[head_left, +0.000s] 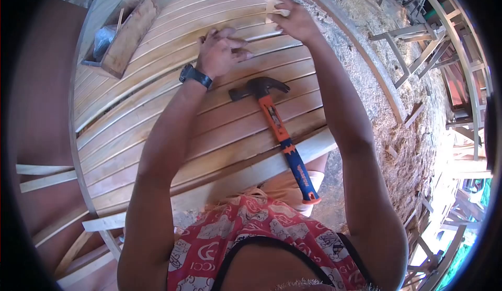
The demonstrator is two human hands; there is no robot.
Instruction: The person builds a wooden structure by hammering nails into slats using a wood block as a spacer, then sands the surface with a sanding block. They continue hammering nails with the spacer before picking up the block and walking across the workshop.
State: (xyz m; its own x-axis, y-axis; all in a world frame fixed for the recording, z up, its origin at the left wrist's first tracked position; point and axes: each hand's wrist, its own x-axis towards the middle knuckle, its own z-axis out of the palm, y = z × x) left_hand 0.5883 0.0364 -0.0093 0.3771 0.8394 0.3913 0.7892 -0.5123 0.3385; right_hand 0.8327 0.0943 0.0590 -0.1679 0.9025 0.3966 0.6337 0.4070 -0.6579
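Note:
Narrow wooden slats (209, 134) lie side by side beneath my hands, with dark gaps between some of them. At the far right end of the slats, my right hand (299, 21) pinches a short pale wood strip (270, 7) between thumb and fingers. My left hand (222, 53), with a dark watch (195, 76) on its wrist, rests low over the slats with its fingers curled together. Whatever those fingers hold, if anything, is too small to make out. Between my forearms lies a claw hammer (282, 134) with an orange and blue handle, its head pointing away from me.
An open wooden box (128, 42) with a clear plastic bag (104, 42) inside stands on the slats at upper left. A loose pale board (251, 168) crosses in front of my lap. Sawdust-covered ground (387, 102) and wooden frames (418, 45) lie to the right.

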